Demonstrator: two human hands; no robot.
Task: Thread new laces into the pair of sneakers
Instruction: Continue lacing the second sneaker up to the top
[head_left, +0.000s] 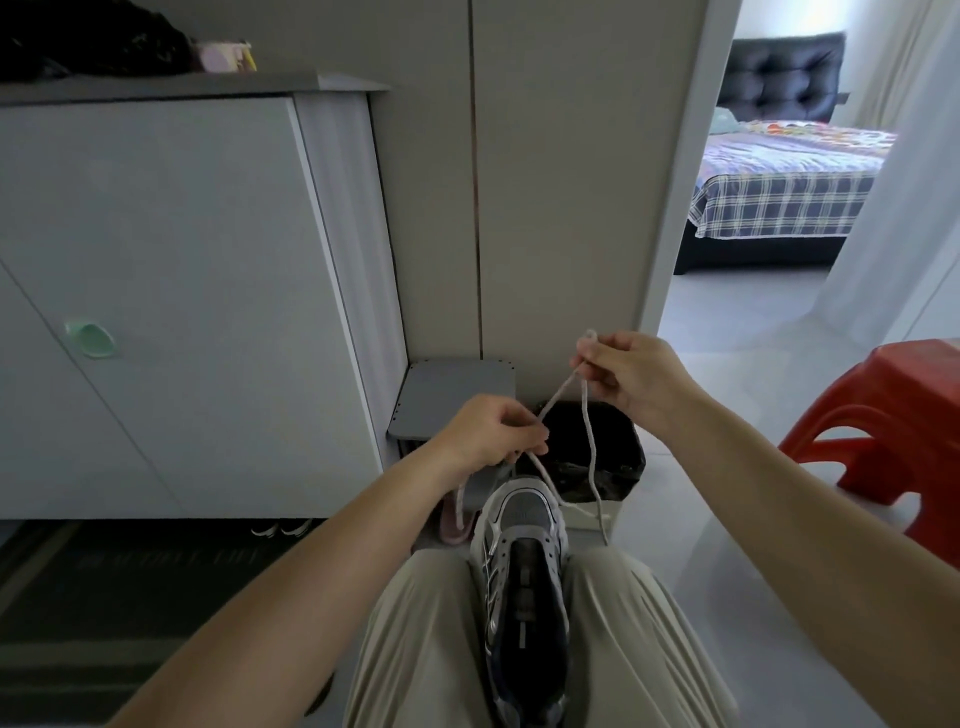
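Above the sneaker (524, 582), left hand (491, 436) and right hand (631, 376) pinch the lace (558, 397); eyelets appear empty. Next: feed an end through.

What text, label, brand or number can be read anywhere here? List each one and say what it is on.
None can be read.
Dark floor mat: faint pale lettering, too blurred to read.
Sneaker tongue: small pale patches, too small to tell.
Pink box on the cabinet: no legible print.
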